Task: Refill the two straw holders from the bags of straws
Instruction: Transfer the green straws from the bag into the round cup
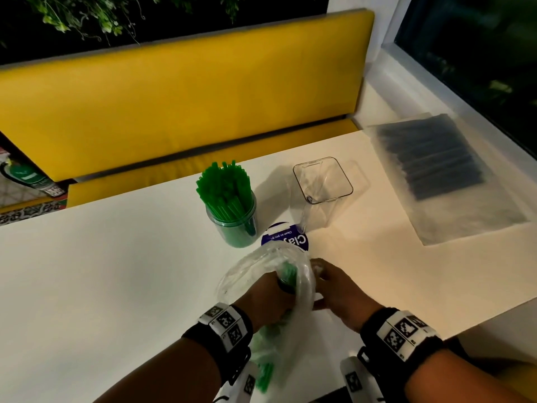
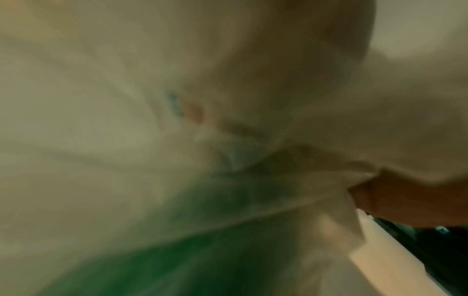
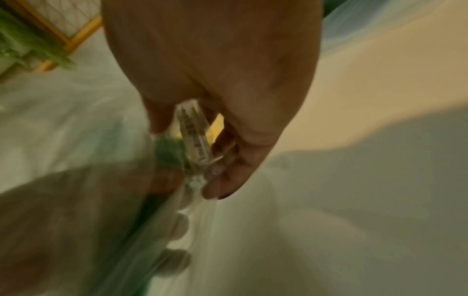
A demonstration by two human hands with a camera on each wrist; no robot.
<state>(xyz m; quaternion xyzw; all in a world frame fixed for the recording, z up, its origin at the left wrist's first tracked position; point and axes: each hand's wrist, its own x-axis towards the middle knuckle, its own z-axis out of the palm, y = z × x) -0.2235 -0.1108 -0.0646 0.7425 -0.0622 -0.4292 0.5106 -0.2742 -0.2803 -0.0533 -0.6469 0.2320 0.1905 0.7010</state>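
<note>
A round clear holder packed with green straws stands mid-table. To its right is a square clear holder, empty. Near the front edge I hold a clear plastic bag between both hands. My left hand reaches into its mouth and grips a bundle of green straws. My right hand pinches the bag's rim between thumb and fingers. The left wrist view is a blur of plastic and green straws. A flat bag of black straws lies at the far right.
A round blue sticker sits on the white table just behind the bag. A yellow bench runs along the table's far edge. At the right are a white sill and a dark window.
</note>
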